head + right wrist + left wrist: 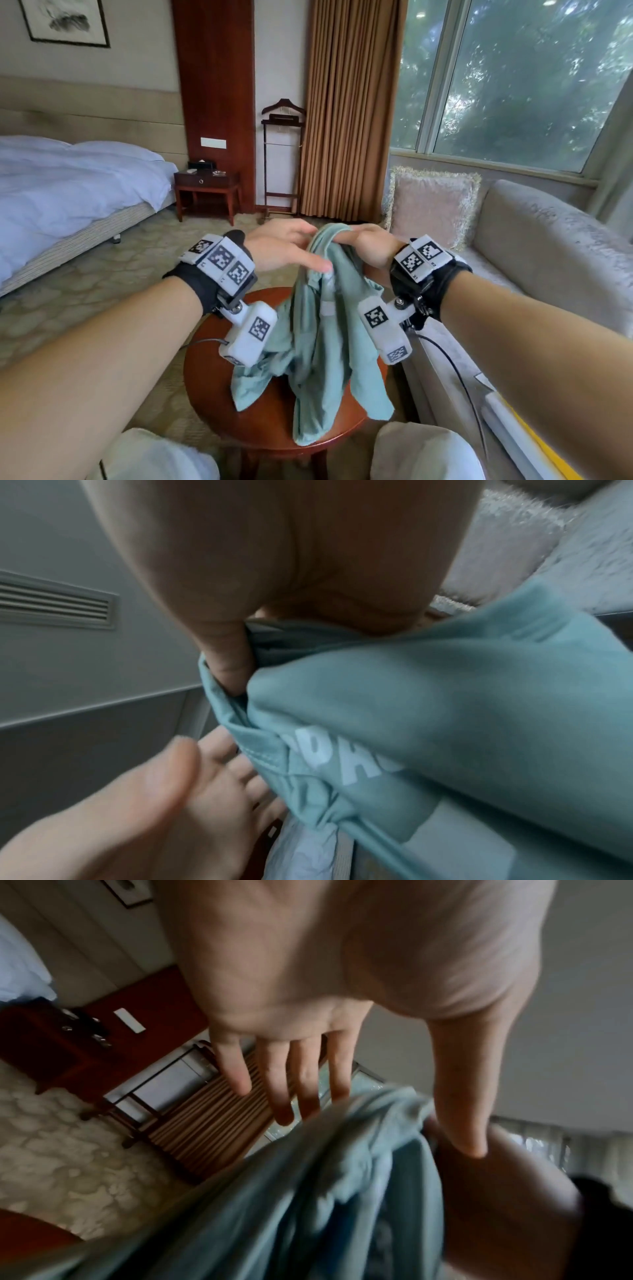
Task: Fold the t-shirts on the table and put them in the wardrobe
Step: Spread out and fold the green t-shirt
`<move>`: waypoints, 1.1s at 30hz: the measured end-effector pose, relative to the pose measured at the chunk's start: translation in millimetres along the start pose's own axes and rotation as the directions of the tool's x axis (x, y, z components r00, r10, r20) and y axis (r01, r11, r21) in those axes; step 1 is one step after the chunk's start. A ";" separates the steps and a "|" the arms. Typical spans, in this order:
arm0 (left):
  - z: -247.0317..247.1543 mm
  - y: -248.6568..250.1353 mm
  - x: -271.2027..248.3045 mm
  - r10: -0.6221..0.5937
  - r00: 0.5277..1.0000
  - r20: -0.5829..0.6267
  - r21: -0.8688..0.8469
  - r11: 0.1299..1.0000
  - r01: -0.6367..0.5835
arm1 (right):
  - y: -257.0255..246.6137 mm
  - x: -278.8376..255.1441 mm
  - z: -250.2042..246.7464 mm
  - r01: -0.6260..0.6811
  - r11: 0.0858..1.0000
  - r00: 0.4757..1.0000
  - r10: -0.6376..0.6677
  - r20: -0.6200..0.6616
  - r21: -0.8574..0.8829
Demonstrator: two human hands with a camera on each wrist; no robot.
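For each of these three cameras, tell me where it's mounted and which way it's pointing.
Head: on the head, looking down over both forearms at the teal t-shirt above the round table.
Left wrist: under the left hand, looking along its straight fingers toward the curtain.
Right wrist: under the right hand, whose thumb pinches the shirt.
Shared: all three show the t-shirt.

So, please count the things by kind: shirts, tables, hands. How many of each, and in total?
Crumpled teal cotton t-shirt: 1
Round reddish wooden table: 1
Hands: 2, left hand open beside the shirt, right hand gripping it
Total: 4
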State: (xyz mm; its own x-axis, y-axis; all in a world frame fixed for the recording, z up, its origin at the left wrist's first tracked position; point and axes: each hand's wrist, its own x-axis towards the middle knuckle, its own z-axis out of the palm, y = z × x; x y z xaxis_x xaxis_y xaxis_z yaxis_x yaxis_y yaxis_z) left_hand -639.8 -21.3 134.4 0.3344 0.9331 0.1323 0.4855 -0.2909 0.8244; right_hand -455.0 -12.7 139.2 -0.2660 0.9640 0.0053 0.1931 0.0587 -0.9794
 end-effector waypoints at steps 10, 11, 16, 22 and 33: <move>6.2 -6.8 10.2 0.135 0.976 -0.169 0.184 0.978 -0.103 | -1.9 -0.8 -9.0 0.035 0.983 0.974 -0.075 -0.215 -0.181; 3.7 -6.6 9.1 0.133 0.977 -0.166 0.170 0.980 -0.104 | -1.5 -1.2 -12.1 0.020 0.976 0.966 -0.074 -0.246 -0.215; -5.4 -8.4 6.5 0.154 0.968 -0.196 0.310 0.947 -0.087 | 0.8 -2.1 -22.1 -0.025 0.931 0.952 -0.089 -0.292 -0.363; -13.8 0.0 5.1 0.142 0.845 -0.516 0.383 0.921 0.079 | 18.0 -0.5 -33.4 -0.204 0.749 0.920 -0.073 -0.385 -0.631; -29.5 6.1 -1.1 -0.071 0.651 -0.756 0.039 0.987 0.153 | 9.7 -8.1 -38.3 -0.298 0.671 0.899 -0.043 -0.437 -0.679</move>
State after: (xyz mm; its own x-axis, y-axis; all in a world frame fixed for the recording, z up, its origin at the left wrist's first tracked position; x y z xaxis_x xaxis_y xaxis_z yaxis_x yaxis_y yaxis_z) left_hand -661.1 -17.9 155.6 -0.4272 0.7879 0.4435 0.5620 -0.1529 0.8129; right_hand -414.8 -9.9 137.3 0.1649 0.9770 0.1353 0.8501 -0.0712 -0.5218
